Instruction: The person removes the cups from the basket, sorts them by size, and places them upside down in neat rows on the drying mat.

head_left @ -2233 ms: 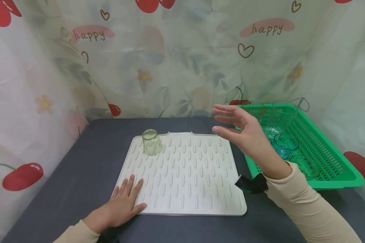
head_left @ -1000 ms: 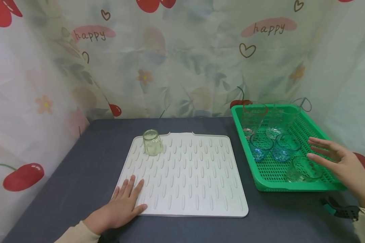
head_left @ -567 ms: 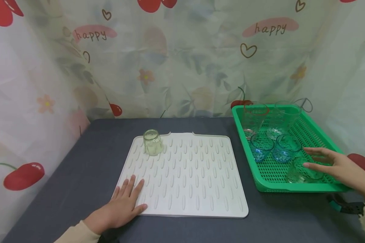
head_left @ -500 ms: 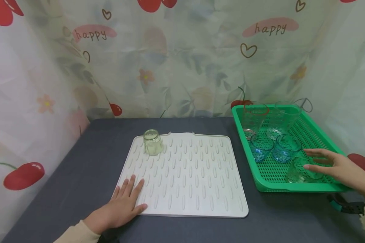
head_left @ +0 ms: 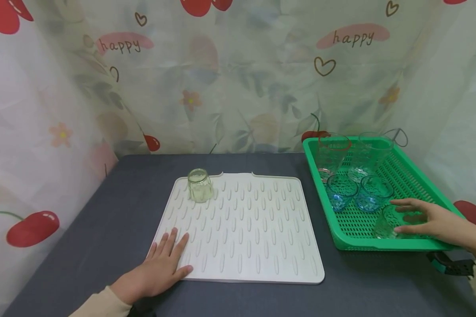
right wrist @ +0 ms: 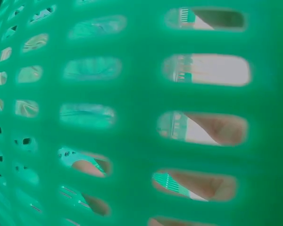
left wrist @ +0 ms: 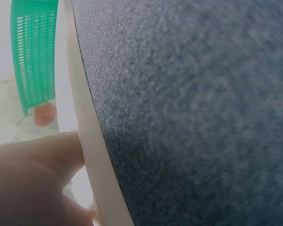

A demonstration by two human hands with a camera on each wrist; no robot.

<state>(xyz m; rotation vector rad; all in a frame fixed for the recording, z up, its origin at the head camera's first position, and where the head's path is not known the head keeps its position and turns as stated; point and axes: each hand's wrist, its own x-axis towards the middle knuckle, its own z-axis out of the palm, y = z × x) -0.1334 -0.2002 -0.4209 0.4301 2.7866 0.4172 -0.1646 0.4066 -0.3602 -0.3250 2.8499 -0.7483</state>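
Note:
My left hand (head_left: 158,268) lies flat with spread fingers on the near left corner of a white ridged draining mat (head_left: 246,229). In the left wrist view its thumb (left wrist: 61,150) rests at the mat's edge. At the mat's far left, a pale greenish drinking glass (head_left: 200,187) stands upside down. My right hand (head_left: 432,220) reaches into the green basket (head_left: 337,242), thumb and fingers curled round a clear glass (head_left: 384,224) at its near side. The hand covers part of that glass. Basket slots partly hide the right fingers (right wrist: 221,129) in the right wrist view.
Also in the basket stand two blue-tinted glasses (head_left: 374,193), a tall glass with a red rim (head_left: 333,152) and another tall clear glass (head_left: 370,154). Dark cloth (head_left: 143,185) covers the table. A printed curtain (head_left: 238,88) encloses the back and sides.
From above the mat, my right hand has moved right to the basket, then lowered and shifted left round the near clear glass. My left hand has stayed on the mat.

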